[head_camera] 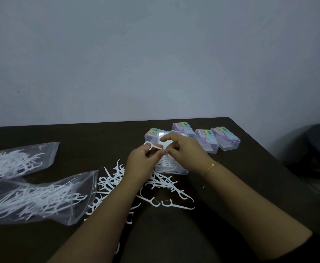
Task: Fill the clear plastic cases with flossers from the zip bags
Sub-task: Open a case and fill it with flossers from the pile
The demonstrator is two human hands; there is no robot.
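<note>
Left hand pinches white flosser by handle; right hand pinches same handle at other end, index finger raised. Flosser sits at fingertips, just above open clear case beneath both hands, partly filled. Loose flossers scattered below wrists; zip bags well left. Judgement — featherlight, thin stiff plastic, slick, snags on neighbours; grip mid-handle, avoid floss bow.

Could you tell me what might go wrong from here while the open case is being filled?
Both hands, left and right, pinch one flosser above the open case; it could slip and drop into the loose pile. A forearm sweeping that pile may scatter flossers. The nearer zip bag lies open, so more may spill.
</note>
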